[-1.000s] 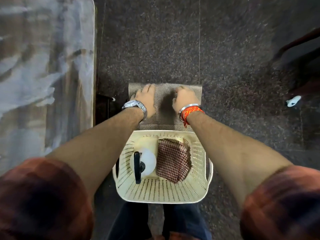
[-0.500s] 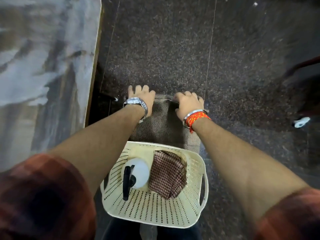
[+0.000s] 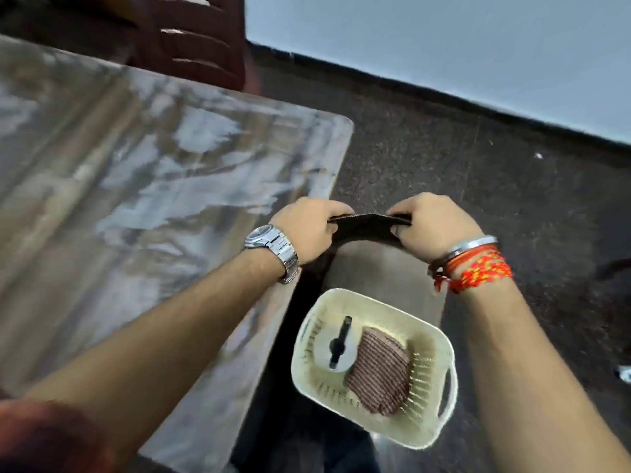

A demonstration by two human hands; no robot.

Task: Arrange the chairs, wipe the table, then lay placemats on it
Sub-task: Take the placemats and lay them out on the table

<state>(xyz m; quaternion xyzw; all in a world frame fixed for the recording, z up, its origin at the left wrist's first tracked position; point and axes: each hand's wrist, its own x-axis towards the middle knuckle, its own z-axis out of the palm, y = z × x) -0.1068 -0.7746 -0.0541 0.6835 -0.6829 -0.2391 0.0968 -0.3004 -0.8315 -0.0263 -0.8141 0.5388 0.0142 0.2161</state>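
One table (image 3: pixel 136 165). One chair (image 3: pixel 191 39) at its far edge. One basket (image 3: pixel 448 356) holding one spray bottle (image 3: pixel 336 351) by left wall, one checked cloth (image 3: pixel 379 370) beside it. Count of placemats (image 3: pixel 370 222) unclear. Two hands: left hand (image 3: pixel 307 227), right hand (image 3: pixel 433 223).

No writing, label, brand, number or sign can be read anywhere.

Placemat (image 3: pixel 375 271) under fingers of left hand (image 3: pixel 307 230) and right hand (image 3: pixel 433 227): grey-beige fine weave; edge between fingers dark brown-black.
Table (image 3: pixel 136 165), left of fingers: glossy marbled grey, white, brown streaks.
Basket (image 3: pixel 440 339), below fingers: cream, slotted.
Cloth (image 3: pixel 379 373) in basket: maroon-white small check.
Spray bottle (image 3: pixel 336 348): white, black nozzle.
Floor (image 3: pixel 444 148), beyond fingers: dark, speckled.
Chair (image 3: pixel 191 35): dark reddish brown.
Watch (image 3: pixel 273 242): silver.
Wrist threads (image 3: pixel 478 271): red-orange.
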